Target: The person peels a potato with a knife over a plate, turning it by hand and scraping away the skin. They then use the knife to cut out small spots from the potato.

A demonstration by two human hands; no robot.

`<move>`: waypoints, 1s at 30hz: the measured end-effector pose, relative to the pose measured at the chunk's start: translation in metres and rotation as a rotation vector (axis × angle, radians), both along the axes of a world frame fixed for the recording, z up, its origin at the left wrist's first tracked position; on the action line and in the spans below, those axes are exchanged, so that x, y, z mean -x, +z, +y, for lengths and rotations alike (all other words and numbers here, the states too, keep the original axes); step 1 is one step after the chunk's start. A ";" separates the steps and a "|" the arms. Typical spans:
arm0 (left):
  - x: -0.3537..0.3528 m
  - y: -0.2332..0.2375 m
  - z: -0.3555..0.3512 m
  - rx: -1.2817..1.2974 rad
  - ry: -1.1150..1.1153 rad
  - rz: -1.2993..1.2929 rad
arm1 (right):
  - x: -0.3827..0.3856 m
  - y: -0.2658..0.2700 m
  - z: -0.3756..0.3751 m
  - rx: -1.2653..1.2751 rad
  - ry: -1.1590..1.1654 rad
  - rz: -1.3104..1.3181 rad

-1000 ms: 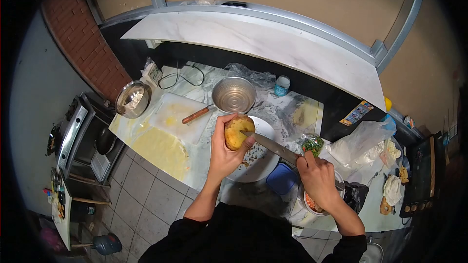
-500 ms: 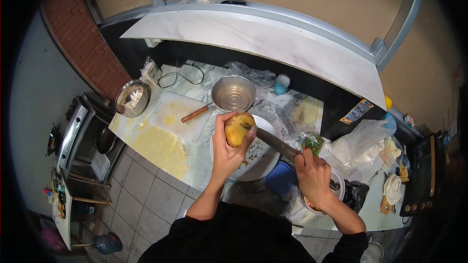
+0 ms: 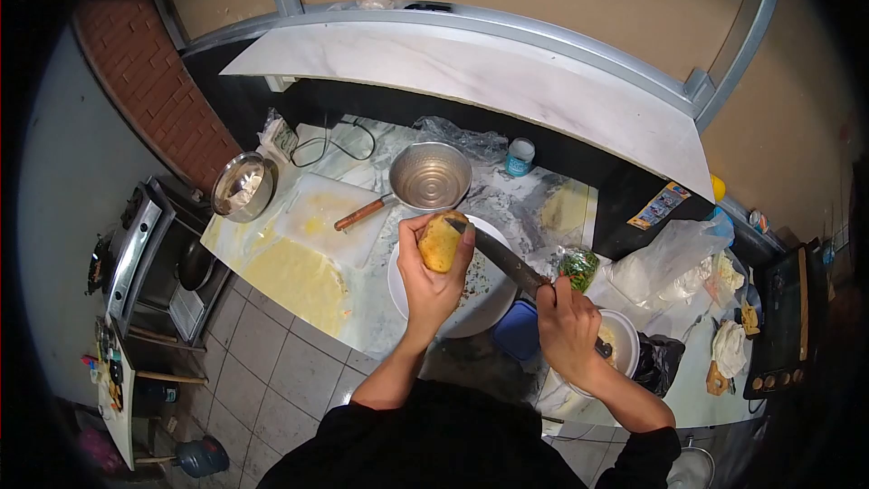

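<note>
My left hand (image 3: 433, 279) is wrapped around a yellow potato (image 3: 440, 243), holding it up above a white plate (image 3: 396, 285). Brown scraps lie on the plate, partly hidden by the hand. My right hand (image 3: 570, 328) grips the handle of a large knife (image 3: 511, 264). The dark blade points up and to the left, its tip end against the potato near my left thumb. Below my right hand stands a white bowl (image 3: 625, 326) with pale contents, partly covered by the hand. A blue lid (image 3: 517, 330) sits between plate and bowl.
A metal saucepan (image 3: 429, 177) with a wooden handle stands behind the plate, beside a white cutting board (image 3: 317, 208). At the far left is a metal bowl (image 3: 243, 188). A blue jar (image 3: 520, 158), bagged greens (image 3: 577, 266) and plastic bags (image 3: 665, 267) stand toward the back and right.
The knife's tip end has shifted slightly up along the potato, and my right hand has moved a little left. The potato has turned slightly in my left hand.
</note>
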State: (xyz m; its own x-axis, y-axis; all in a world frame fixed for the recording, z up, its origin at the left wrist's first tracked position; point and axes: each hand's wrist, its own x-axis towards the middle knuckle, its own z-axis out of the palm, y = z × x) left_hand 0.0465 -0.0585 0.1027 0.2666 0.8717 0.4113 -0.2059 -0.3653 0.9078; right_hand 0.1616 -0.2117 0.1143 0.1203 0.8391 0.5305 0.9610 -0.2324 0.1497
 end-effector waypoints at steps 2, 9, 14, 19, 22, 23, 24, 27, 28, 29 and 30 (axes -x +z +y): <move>-0.002 -0.001 0.000 -0.013 0.047 -0.011 | 0.002 0.002 0.002 0.021 -0.001 0.053; 0.008 -0.002 0.010 0.088 0.022 -0.009 | -0.001 0.011 -0.002 0.046 -0.052 0.218; 0.016 -0.011 0.018 0.036 -0.016 0.029 | -0.001 0.010 -0.007 0.091 0.105 0.376; 0.017 -0.009 0.015 0.007 -0.022 0.011 | 0.001 0.007 -0.002 0.122 0.145 0.385; 0.018 -0.004 0.013 -0.009 0.002 0.050 | 0.002 0.005 0.001 0.128 0.139 0.341; 0.019 -0.004 0.013 -0.033 0.012 0.084 | 0.003 0.005 0.002 0.139 0.108 0.297; 0.018 -0.004 0.013 -0.033 0.014 0.084 | 0.005 0.003 0.003 0.139 0.110 0.296; 0.014 -0.006 0.013 0.011 0.065 0.059 | 0.012 -0.007 0.006 0.120 0.026 0.239; 0.013 -0.007 0.013 -0.012 0.096 0.078 | 0.013 -0.009 0.007 0.120 0.018 0.265; 0.012 -0.007 0.013 -0.036 0.125 0.099 | 0.014 -0.010 0.006 0.119 0.009 0.293; 0.013 -0.006 0.012 -0.036 0.127 0.100 | 0.015 -0.010 0.005 0.119 0.012 0.294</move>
